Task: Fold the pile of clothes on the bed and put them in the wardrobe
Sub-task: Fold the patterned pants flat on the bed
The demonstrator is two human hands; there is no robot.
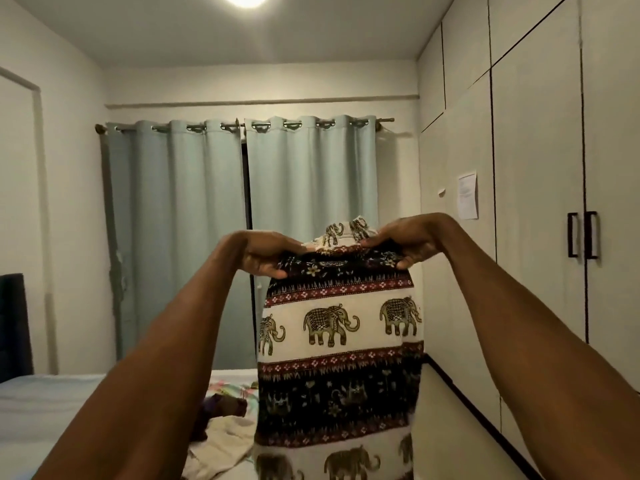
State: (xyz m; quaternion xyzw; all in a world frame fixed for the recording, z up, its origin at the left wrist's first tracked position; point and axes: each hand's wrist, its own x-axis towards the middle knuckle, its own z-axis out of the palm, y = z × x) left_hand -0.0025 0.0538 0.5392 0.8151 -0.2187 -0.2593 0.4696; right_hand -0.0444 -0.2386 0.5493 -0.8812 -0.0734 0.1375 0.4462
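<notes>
Trousers in an elephant print hang in the centre of the frame, held up at their top edge by both hands, long axis running straight down from the fingers toward the lower centre, where the cloth leaves the picture. Left hand pinches the top edge at its left end, thumb under and fingers over; right hand grips the right end the same way, so both are clenched on cloth and neither is free. The two hands sit near each other at almost the same height in the middle of the frame, the right a touch higher, and a flap of the pale print pokes up between them behind the dark band. Cloth drops directly below the fingers, so the fold, I judge, turns on lowering it flat or bringing the bottom up to the top edge. Below, at lower left, the bed carries the rest of the pile, a pale garment and something dark and crumpled, just left of the hanging cloth; bare sheet lies further left. Wardrobe fills the right side of the frame, doors closed, handles at right middle, nearer the right hand. Curtains hang behind, well apart from the cloth
</notes>
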